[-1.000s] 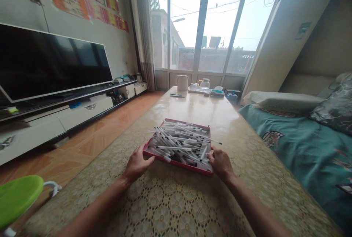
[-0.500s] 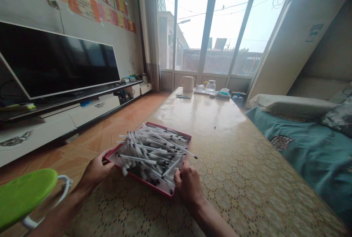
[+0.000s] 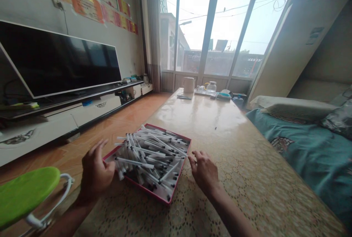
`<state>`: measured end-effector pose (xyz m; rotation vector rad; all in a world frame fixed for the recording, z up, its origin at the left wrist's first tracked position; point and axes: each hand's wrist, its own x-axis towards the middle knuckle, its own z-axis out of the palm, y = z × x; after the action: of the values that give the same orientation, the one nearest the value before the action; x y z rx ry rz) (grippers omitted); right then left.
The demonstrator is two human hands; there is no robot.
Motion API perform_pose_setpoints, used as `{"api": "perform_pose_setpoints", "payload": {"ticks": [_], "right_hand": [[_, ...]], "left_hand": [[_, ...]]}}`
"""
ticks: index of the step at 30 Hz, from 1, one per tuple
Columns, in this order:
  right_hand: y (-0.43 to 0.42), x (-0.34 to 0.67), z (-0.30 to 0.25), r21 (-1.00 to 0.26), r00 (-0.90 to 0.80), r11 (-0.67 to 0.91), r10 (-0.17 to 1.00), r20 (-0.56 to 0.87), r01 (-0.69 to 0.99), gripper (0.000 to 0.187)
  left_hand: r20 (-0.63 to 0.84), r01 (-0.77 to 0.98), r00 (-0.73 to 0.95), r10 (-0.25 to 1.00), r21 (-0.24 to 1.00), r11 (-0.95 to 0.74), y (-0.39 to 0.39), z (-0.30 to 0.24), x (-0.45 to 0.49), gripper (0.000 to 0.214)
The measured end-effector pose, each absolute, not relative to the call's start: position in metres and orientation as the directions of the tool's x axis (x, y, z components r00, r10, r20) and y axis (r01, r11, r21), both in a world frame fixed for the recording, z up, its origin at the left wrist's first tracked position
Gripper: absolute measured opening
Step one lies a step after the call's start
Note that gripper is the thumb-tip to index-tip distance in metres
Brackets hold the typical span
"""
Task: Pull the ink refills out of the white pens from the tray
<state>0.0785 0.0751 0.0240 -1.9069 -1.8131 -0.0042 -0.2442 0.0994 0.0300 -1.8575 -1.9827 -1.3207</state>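
Note:
A shallow red-rimmed box (image 3: 148, 192) rests on the patterned table, heaped with several white pens (image 3: 150, 149) that have dark tips. Some pens stick out past its left and right rims. My left hand (image 3: 96, 171) is at the box's left corner, fingers spread and raised, thumb close to the rim; whether it touches the rim I cannot tell. Off the box's right side, my right hand (image 3: 204, 169) hovers with its fingers apart, near the end of a pen that juts over the rim. Neither hand holds anything.
On the table's far end stand a beige pitcher (image 3: 188, 85), a glass teapot (image 3: 211, 88) and a tissue pack (image 3: 223, 95). A small dark bit (image 3: 216, 128) lies mid-table. A green stool (image 3: 30, 196) is at lower left, a teal-covered couch (image 3: 299, 149) on the right.
Both hands have let go of the box and opened. My right hand has moved off to the right, and my left hand's fingers have lifted. The box has shifted very slightly.

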Motion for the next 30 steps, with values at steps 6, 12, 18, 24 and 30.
{"api": "perform_pose_setpoints", "payload": {"ticks": [6, 12, 18, 24, 30], "right_hand": [[0.069, 0.086, 0.004, -0.410, 0.081, 0.043, 0.957, 0.279, 0.911, 0.025], [0.027, 0.129, 0.006, -0.517, 0.115, 0.036, 0.960, 0.256, 0.855, 0.031], [-0.011, 0.178, 0.001, -0.765, 0.069, 0.093, 0.982, 0.176, 0.638, 0.036], [-0.021, 0.214, -0.008, -0.695, -0.050, 0.147, 0.986, 0.158, 0.704, 0.033], [-0.015, 0.198, -0.001, -0.407, -0.223, 0.246, 0.969, 0.104, 0.880, 0.017]], "left_hand": [[0.553, 0.581, 0.066, 0.831, 0.655, -0.482, 0.045, 0.042, -0.137, 0.036], [0.447, 0.428, 0.383, 0.808, 0.690, -0.584, 0.030, 0.025, -0.067, 0.028], [0.506, 0.589, 0.491, 0.709, 0.407, -0.698, 0.049, 0.029, -0.044, 0.044], [0.193, 0.630, 0.714, 0.673, 0.244, -0.738, 0.055, 0.014, -0.023, 0.015], [0.190, 0.582, 0.763, 0.618, 0.213, -0.785, 0.053, 0.003, -0.018, 0.011]]}}
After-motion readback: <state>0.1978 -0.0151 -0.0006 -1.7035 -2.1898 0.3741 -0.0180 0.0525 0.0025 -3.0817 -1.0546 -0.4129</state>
